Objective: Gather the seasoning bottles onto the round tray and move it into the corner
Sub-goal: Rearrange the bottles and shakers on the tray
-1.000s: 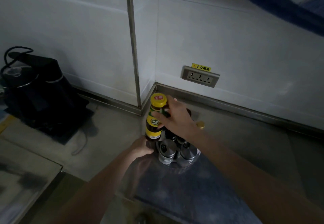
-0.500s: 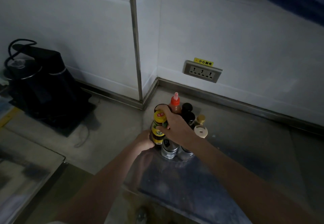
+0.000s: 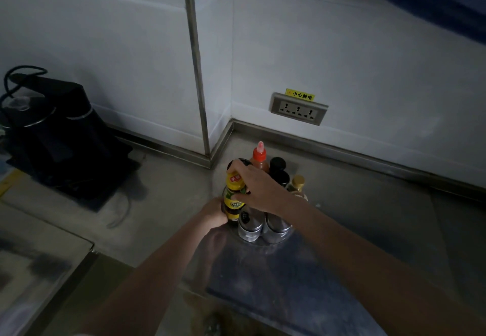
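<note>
Several seasoning bottles stand packed together on a round tray [image 3: 259, 241] on the steel counter near the wall corner. My right hand [image 3: 259, 189] grips the neck of a dark bottle with a yellow cap and yellow label [image 3: 234, 199] at the tray's left side. My left hand [image 3: 214, 213] is closed around the tray's left edge by that bottle's base. Behind stand a red-capped squeeze bottle [image 3: 259, 155], a black-capped bottle [image 3: 278, 168] and a gold-capped bottle [image 3: 297, 183]. Two steel shakers [image 3: 251, 226] stand at the front.
A black electric kettle [image 3: 50, 135] on its base sits at the left against the wall, its cord trailing on the counter. A wall socket [image 3: 298, 110] is above the counter right of the corner. A sink edge [image 3: 65, 262] lies at lower left.
The yellow-capped bottle came down from its raised position and now stands among the others on the tray. My left hand stayed at the tray's left edge.
</note>
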Tool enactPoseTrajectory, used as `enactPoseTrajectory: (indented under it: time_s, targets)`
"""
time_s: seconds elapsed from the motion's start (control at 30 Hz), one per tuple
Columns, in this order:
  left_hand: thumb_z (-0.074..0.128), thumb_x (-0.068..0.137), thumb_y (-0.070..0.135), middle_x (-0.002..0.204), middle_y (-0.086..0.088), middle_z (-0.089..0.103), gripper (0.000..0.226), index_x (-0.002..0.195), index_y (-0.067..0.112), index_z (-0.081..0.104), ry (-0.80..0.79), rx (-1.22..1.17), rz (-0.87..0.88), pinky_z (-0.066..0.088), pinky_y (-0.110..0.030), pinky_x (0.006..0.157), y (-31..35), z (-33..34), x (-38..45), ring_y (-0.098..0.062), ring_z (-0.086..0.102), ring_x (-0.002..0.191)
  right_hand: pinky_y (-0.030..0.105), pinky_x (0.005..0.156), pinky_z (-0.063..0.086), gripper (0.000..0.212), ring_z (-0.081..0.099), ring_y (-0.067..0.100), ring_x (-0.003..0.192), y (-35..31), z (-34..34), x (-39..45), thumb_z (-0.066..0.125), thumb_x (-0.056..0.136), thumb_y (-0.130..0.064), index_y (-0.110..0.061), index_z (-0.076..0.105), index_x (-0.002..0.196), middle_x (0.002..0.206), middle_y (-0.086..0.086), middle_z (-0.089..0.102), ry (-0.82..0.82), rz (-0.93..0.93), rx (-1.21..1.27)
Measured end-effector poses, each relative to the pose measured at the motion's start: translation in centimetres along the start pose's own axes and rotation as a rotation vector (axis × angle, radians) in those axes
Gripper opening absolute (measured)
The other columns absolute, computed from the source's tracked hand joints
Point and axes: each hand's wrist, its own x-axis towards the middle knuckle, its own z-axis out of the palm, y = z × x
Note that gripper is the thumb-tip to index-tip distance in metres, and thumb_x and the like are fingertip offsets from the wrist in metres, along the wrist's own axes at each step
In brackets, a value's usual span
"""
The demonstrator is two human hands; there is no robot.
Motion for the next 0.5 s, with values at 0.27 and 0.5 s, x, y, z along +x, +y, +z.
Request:
enactPoseTrajectory:
  time_s: [0.27,0.5]
  targets:
    - [0.053,0.082,-0.003,0.119,-0.017,0.061,0.039,0.119,0.006,0.055,0.024,-0.048,-0.030,0.042,-0.029,0.081,0.36,0.28,-0.38,-0.031,0.056,0.110,0.025,0.069,0.036,0.045,0.049,0.014,0.080,-0.21,-0.28,0.02,0.070,0.079,-0.022,-0.015,0.033,0.103,0.090,-0.001,0.048,0.016,0.023,-0.081]
    - [0.055,0.081,-0.003,0.118,-0.020,0.061,0.036,0.117,0.001,0.056,0.045,-0.019,-0.024,0.039,-0.024,0.075,0.84,0.34,-0.93,-0.031,0.056,0.110,0.032,0.071,0.048,0.059,0.060,0.026,0.088,-0.78,0.49,0.07,0.063,0.084,-0.035,-0.014,0.032,0.129,0.110,0.011,0.055,0.043,0.063,-0.265]
